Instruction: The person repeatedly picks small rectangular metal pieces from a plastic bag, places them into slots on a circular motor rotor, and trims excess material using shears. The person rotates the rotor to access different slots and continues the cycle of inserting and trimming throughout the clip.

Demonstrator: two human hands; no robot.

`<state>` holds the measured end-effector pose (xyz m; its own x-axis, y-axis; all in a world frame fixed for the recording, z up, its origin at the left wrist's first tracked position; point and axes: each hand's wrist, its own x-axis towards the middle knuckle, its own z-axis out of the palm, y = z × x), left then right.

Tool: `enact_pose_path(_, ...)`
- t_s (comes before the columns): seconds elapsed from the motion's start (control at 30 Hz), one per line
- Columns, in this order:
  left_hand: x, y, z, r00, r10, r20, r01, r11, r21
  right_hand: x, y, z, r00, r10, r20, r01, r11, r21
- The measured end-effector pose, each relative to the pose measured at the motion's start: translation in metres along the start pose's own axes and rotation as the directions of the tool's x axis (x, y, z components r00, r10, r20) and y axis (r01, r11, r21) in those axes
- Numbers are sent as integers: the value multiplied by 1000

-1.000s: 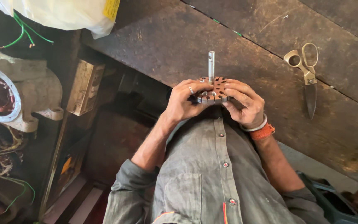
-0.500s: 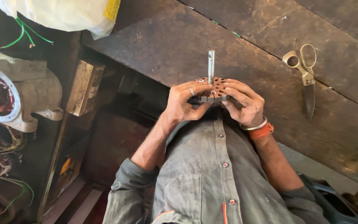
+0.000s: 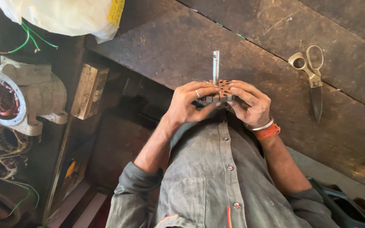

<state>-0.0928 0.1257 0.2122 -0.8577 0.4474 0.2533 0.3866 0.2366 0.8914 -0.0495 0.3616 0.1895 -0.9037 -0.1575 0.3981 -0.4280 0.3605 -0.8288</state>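
Note:
Both my hands hold a small round rotor (image 3: pixel 224 87), a reddish-brown disc with several holes in its face. A steel shaft (image 3: pixel 216 66) sticks out of it, away from me, over the dark worktable (image 3: pixel 182 46). My left hand (image 3: pixel 187 102), with a ring on one finger, grips the rotor's left side, thumb beneath it. My right hand (image 3: pixel 250 103) wraps the right side; a metal bangle and an orange band sit on its wrist. The hands hide the rotor's lower part. My grey buttoned shirt (image 3: pixel 216 177) fills the bottom of the view.
Metal scissors (image 3: pixel 312 78) lie shut on the worktable at the right. A grey motor housing with copper windings (image 3: pixel 11 99) stands at the left, beside a wooden block (image 3: pixel 90 90). A white bag (image 3: pixel 64 17) with green wires is top left. Loose coils (image 3: pixel 3 152) lie lower left.

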Motion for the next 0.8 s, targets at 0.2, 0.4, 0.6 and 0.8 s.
enact_pose_path(0.2,6,-3,1,997,-69,-15,70,997,27,16,-3,1,999,30,-14,-31,992,-126)
enact_pose_path(0.4,19,-9,-4,983,-177,-45,173,982,-80,44,1,5,994,102,-25,-105,984,-146)
enact_pose_path(0.6,41,-7,-43,995,-75,-63,72,997,-42,63,6,14,988,155,15,-153,985,-83)
enact_pose_path(0.8,99,-37,-151,852,363,-378,-35,759,650,73,9,16,986,158,58,-158,987,1)
